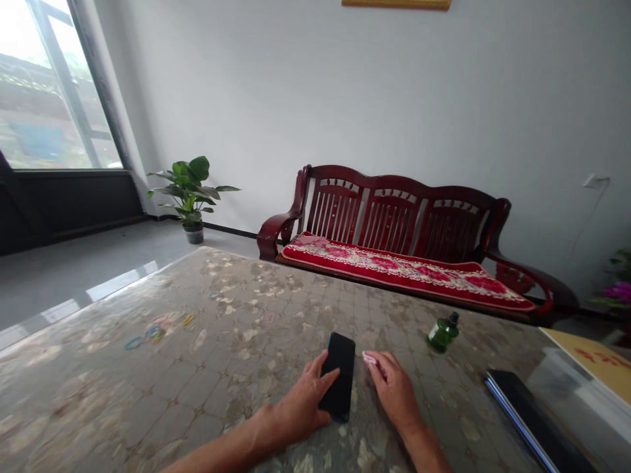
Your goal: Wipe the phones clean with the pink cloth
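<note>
A black smartphone (344, 368) is on or just above the patterned tablecloth in front of me, dark screen up. My left hand (310, 394) grips it from its left side, one finger over the screen and the thumb at the lower edge. To the right of the phone, my right hand (394, 387) is closed in a pinch near the table. Between its fingertips is a small, crumpled white-and-pink wipe (369, 359), mostly hidden by the fingers. The right hand is apart from the phone.
A green bottle (443, 332) with a black top stands right of my right hand. Dark folders (532, 414) and a yellow box (591, 361) lie at the right edge. Several coloured rings (152, 332) rest at left on the table (221, 368). A wooden bench (389, 210) stands behind.
</note>
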`<state>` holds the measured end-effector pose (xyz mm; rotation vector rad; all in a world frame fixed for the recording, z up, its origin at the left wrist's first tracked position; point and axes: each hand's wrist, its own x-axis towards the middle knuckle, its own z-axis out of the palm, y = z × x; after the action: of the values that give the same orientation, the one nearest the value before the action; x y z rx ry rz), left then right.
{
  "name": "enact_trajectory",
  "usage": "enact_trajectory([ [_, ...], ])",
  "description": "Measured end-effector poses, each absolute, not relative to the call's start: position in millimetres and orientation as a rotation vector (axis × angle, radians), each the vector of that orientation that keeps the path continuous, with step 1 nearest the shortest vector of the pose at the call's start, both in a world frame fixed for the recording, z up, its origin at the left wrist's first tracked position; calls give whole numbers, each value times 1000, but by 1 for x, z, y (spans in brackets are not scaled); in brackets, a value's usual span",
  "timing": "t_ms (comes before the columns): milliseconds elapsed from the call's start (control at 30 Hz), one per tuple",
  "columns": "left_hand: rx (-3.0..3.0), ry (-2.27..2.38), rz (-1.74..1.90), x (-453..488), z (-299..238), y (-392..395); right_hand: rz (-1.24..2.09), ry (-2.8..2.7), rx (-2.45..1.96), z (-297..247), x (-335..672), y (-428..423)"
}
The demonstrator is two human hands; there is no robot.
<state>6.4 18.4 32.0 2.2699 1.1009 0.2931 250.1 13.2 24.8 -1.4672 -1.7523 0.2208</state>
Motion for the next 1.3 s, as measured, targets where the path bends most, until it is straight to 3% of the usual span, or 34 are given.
enact_trajectory([
  [400,2309,1129,191,8,59,5,201,-1817,-1460,27,247,11],
  [767,2591,1072,378,1,45,-4,249,-2024,-1404,44,221,7],
  [1100,2776,906,378,4,41,-1,17,-2213,-1565,49,219,47],
  [1300,2738,914,453,4,40,-3,46,-2249,-1584,51,213,43],
])
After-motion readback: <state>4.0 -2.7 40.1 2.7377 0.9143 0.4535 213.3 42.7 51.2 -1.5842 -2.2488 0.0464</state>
